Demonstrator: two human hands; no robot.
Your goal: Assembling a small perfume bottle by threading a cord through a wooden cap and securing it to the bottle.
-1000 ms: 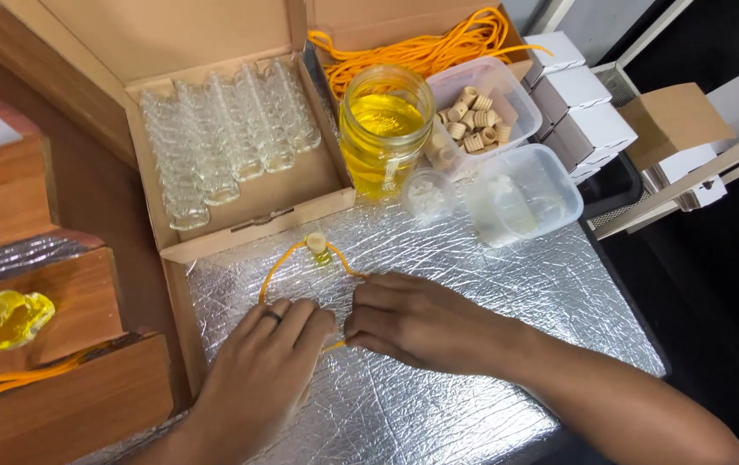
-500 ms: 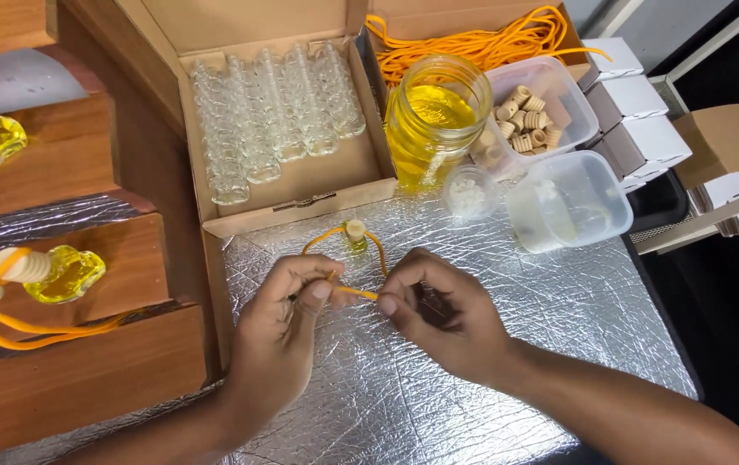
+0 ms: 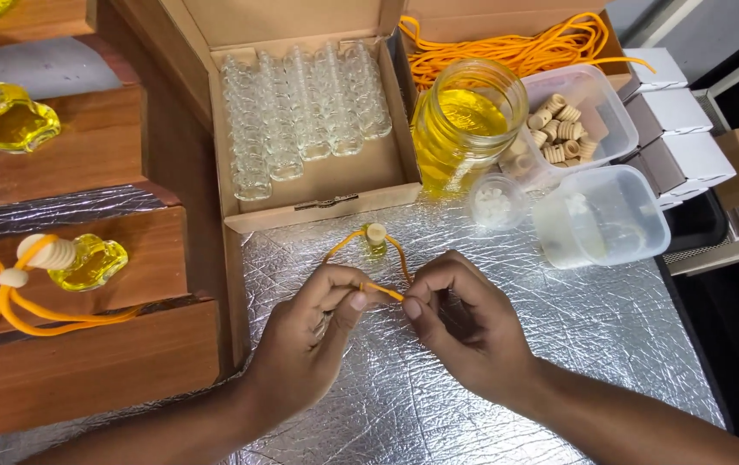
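Probably a small craft workshop bench: beyond the hands sit a carton of empty glass vials [image 3: 300, 112], a jar of yellow liquid [image 3: 464, 120], a tub of wooden caps [image 3: 569, 116] and orange cord [image 3: 516, 47], on foil sheeting [image 3: 559, 327].

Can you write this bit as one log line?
left hand: pinches orange cord | right hand: pinches cord | small bottle: on foil

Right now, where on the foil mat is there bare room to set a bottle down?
Free: the silver foil mat right of the right hand, below the clear lidded tub. Also free: the foil strip beside the left hand, along the open cardboard box. Crowded: around the yellow glass jar.
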